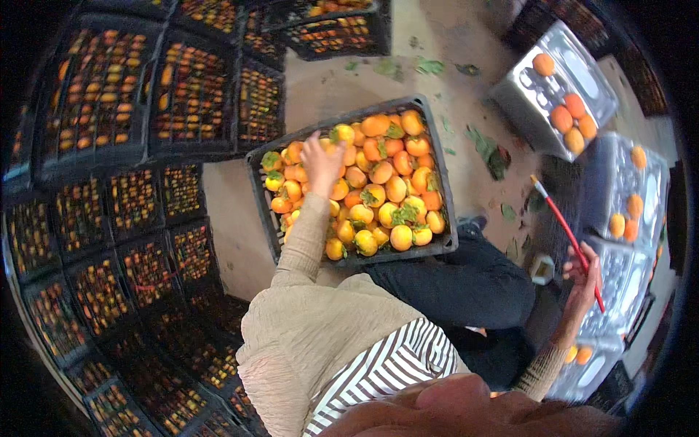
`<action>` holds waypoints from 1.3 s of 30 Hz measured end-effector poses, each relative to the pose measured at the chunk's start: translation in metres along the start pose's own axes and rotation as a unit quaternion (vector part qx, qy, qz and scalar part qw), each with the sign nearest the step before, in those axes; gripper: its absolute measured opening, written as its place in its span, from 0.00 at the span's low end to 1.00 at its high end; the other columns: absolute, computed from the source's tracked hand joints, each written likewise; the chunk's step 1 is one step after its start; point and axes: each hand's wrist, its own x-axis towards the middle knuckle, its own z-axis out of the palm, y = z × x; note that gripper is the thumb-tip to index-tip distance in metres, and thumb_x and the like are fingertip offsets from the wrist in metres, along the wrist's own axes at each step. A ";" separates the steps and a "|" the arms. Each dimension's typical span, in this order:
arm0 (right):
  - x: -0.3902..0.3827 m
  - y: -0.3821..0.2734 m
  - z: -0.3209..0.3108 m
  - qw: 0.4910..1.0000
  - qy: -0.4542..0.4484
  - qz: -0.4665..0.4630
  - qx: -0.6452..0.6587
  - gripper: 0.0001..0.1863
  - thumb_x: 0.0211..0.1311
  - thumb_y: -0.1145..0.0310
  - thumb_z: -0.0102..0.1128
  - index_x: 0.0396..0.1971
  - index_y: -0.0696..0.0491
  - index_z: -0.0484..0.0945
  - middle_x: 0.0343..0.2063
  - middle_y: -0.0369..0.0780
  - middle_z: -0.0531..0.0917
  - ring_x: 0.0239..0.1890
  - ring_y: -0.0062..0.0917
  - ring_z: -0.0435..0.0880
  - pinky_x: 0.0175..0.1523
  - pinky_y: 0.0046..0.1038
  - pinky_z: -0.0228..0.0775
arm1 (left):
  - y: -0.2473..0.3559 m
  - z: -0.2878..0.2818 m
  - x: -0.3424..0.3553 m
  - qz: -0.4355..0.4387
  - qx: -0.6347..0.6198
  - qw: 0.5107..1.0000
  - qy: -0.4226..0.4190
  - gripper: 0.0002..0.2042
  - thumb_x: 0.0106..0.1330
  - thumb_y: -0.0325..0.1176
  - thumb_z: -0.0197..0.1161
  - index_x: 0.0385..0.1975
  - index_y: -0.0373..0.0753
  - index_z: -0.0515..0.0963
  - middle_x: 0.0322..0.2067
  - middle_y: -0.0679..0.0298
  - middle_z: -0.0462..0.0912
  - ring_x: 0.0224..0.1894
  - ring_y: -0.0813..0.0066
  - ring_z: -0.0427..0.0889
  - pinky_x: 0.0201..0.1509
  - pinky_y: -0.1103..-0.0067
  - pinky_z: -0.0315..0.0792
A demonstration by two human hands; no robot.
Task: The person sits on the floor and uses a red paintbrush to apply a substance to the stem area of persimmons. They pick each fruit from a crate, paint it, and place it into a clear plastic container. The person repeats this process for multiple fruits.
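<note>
A black plastic crate (450, 191) full of orange-yellow persimmons (381, 172), some with green leafy tops, sits in front of me. My left hand (322, 162) reaches over its left part, fingers apart on top of the fruit. No persimmon shows in its grasp, though the underside of the palm is hidden. Off to the right, my right hand (582, 275) is closed round a slim red paintbrush (561, 217). The brush slants up to the left, its pale tip free in the air. Beside that hand lie clear plastic trays (619, 273).
Stacked black crates of persimmons (102, 87) line the left side, with another crate (338, 36) at the top. A clear tray (502, 95) at upper right holds several persimmons. A small pale cup (542, 269) stands near my knee. Green leaves (489, 151) litter the floor.
</note>
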 end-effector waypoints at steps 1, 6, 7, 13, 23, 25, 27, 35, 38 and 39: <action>-0.006 0.007 -0.006 1.000 0.002 0.007 0.001 0.28 0.69 0.52 0.37 0.52 0.61 0.70 0.40 0.46 0.81 0.29 0.17 0.79 0.30 0.16 0.69 | -0.018 0.017 0.002 -0.041 0.027 0.998 -0.045 0.31 0.55 0.50 0.65 0.52 0.34 0.67 0.49 0.47 0.71 0.53 0.51 0.69 0.59 0.61 0.63; -0.053 0.033 -0.004 0.992 0.121 0.014 -0.039 0.25 0.68 0.53 0.42 0.48 0.60 0.74 0.40 0.42 0.81 0.32 0.17 0.78 0.33 0.17 0.69 | -0.065 0.031 0.017 0.022 -0.273 0.939 -0.207 0.27 0.52 0.36 0.70 0.51 0.35 0.69 0.47 0.50 0.74 0.49 0.60 0.74 0.53 0.70 0.70; -0.062 0.048 -0.008 0.988 0.145 -0.002 -0.050 0.22 0.67 0.56 0.44 0.46 0.59 0.75 0.39 0.41 0.81 0.32 0.17 0.78 0.33 0.17 0.69 | -0.068 0.032 0.017 0.025 -0.307 0.934 -0.179 0.26 0.52 0.32 0.70 0.50 0.35 0.70 0.46 0.52 0.75 0.46 0.64 0.76 0.51 0.73 0.71; -0.103 0.143 -0.037 0.925 0.376 0.013 -0.062 0.10 0.64 0.66 0.52 0.34 0.56 0.77 0.28 0.35 0.80 0.26 0.12 0.75 0.30 0.14 0.66 | 0.004 -0.032 0.002 -0.076 -0.268 0.932 -0.233 0.24 0.53 0.33 0.67 0.49 0.36 0.69 0.44 0.58 0.74 0.44 0.68 0.76 0.46 0.74 0.71; -0.059 0.382 -0.115 0.924 0.319 0.185 0.099 0.21 0.61 0.57 0.56 0.48 0.56 0.75 0.39 0.40 0.81 0.34 0.21 0.78 0.35 0.23 0.70 | 0.085 -0.044 -0.040 -0.217 -0.694 0.566 -0.388 0.18 0.67 0.47 0.52 0.48 0.41 0.69 0.45 0.62 0.77 0.48 0.68 0.75 0.46 0.67 0.75; -0.051 0.366 -0.101 0.914 0.322 0.198 0.149 0.19 0.62 0.58 0.56 0.47 0.54 0.75 0.37 0.36 0.80 0.34 0.19 0.77 0.34 0.21 0.70 | 0.098 -0.053 -0.048 -0.255 -0.701 0.549 -0.377 0.21 0.67 0.51 0.49 0.49 0.41 0.69 0.44 0.63 0.77 0.46 0.69 0.76 0.46 0.70 0.74; -0.049 0.352 -0.098 0.919 0.339 0.166 0.113 0.20 0.62 0.57 0.55 0.49 0.53 0.74 0.39 0.36 0.80 0.35 0.20 0.77 0.36 0.22 0.70 | 0.098 -0.048 -0.050 -0.246 -0.713 0.511 -0.412 0.21 0.68 0.52 0.45 0.49 0.41 0.69 0.45 0.62 0.76 0.44 0.68 0.75 0.46 0.71 0.72; -0.060 0.325 -0.118 0.929 0.318 0.155 0.110 0.20 0.61 0.58 0.57 0.49 0.54 0.75 0.38 0.36 0.81 0.32 0.15 0.77 0.34 0.19 0.69 | 0.164 -0.021 -0.063 -0.261 -0.743 0.359 -0.502 0.21 0.70 0.49 0.42 0.50 0.40 0.68 0.46 0.52 0.75 0.41 0.65 0.75 0.41 0.71 0.73; -0.071 0.277 -0.107 0.928 0.345 0.108 0.095 0.18 0.62 0.60 0.56 0.46 0.57 0.76 0.35 0.37 0.81 0.29 0.14 0.76 0.32 0.16 0.68 | 0.186 -0.014 -0.062 -0.270 -0.742 0.301 -0.534 0.22 0.69 0.51 0.43 0.50 0.40 0.69 0.44 0.52 0.77 0.37 0.66 0.76 0.38 0.74 0.73; -0.077 0.251 -0.103 0.928 0.353 0.092 0.082 0.18 0.62 0.60 0.55 0.46 0.57 0.76 0.34 0.38 0.81 0.30 0.14 0.75 0.32 0.16 0.68 | 0.193 -0.011 -0.062 -0.260 -0.742 0.280 -0.551 0.22 0.68 0.51 0.44 0.50 0.40 0.70 0.43 0.52 0.77 0.35 0.66 0.77 0.36 0.75 0.73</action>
